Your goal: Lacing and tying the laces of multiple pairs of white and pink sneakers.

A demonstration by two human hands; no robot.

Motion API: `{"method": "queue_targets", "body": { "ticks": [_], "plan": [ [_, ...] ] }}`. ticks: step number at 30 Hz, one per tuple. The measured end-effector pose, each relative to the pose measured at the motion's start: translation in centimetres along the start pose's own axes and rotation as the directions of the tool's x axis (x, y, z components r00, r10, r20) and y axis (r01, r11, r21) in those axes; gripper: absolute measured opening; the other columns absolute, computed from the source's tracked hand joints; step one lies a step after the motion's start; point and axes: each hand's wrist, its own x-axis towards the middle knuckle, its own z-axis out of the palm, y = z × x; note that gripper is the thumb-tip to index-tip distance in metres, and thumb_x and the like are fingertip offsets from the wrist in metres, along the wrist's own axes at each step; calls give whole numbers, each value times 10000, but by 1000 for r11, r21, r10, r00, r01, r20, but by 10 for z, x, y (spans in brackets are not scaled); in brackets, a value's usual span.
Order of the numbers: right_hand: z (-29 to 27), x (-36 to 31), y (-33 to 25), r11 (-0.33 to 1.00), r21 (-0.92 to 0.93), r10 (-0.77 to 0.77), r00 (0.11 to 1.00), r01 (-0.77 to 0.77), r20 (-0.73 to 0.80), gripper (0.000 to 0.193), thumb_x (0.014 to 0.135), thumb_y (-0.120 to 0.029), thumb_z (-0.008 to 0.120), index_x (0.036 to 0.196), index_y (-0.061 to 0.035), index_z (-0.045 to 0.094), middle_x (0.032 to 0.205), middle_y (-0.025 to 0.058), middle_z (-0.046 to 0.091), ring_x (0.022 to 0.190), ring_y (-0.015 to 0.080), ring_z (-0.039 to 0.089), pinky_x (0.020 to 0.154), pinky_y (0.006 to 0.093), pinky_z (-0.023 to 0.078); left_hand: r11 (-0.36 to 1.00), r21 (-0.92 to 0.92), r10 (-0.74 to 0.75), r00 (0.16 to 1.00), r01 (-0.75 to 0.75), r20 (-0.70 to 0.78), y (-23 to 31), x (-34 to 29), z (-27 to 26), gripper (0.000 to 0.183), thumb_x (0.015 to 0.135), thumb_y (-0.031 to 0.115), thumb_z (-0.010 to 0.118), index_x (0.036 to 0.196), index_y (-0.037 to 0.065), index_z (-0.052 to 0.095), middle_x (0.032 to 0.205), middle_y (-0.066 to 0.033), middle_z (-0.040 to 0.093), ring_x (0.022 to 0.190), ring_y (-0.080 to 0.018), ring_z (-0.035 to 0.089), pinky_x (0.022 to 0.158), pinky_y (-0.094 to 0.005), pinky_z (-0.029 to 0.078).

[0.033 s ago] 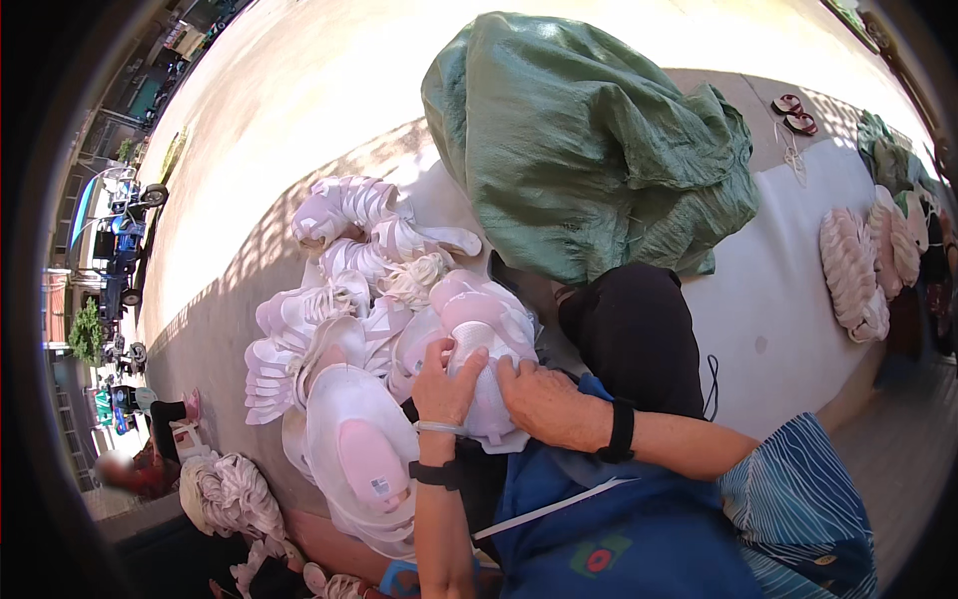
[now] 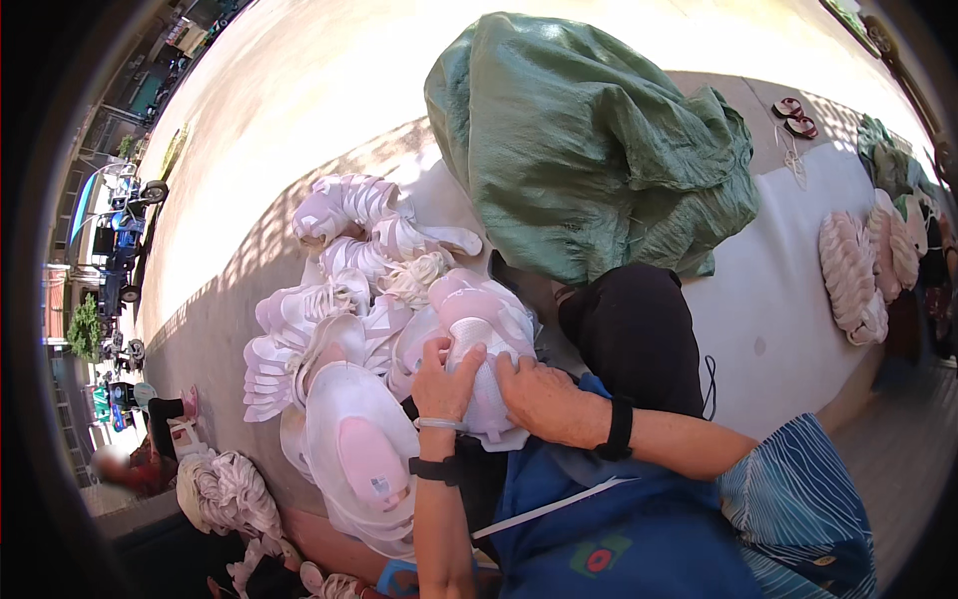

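A pink-and-white shoe upper [image 2: 481, 304] rests over my lap, its toe end pointing away from me. My left hand [image 2: 439, 391] pinches its left edge, thumb on the white mesh middle part. From the other side, my right hand [image 2: 551, 404] holds the right edge, with bent fingers and the thumb close to the left one. What lies under the fingertips is hidden. Just left of my left hand is a stack of large white-and-pink shoe uppers [image 2: 339, 404]. Beyond it, more bundled uppers [image 2: 364, 255] lie heaped on the ground. A thin white strip [image 2: 549, 506] lies across my blue apron [image 2: 639, 544].
A big green woven sack [image 2: 589, 150] stands ahead, beyond my bent knee [image 2: 639, 334]. More bundled uppers [image 2: 853, 275] lie at the far right, and another bundle [image 2: 232, 494] at lower left near a seated person [image 2: 140, 469]. Sandals [image 2: 795, 118] sit behind the sack.
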Motion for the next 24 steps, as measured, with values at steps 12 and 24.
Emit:
{"method": "queue_targets", "body": {
  "ticks": [12,24],
  "plan": [
    [13,3,-4,994,29,103,994,-104,29,683,688,-117,670,1221,124,316,953,337,532,768,462,632,676,448,549,887,-460,-38,999,33,-1,-47,19,25,834,793,509,646,1265,-114,358,1213,-261,486,1114,-315,499,962,-369,387],
    [24,13,-11,993,-114,20,1000,-21,-13,594,754,-97,637,1211,123,327,936,319,518,782,439,635,643,419,557,954,-296,-46,957,-43,-287,-62,-8,21,772,834,449,583,1285,-123,326,1278,-322,420,1194,-422,427,1020,-404,325]
  ]
}}
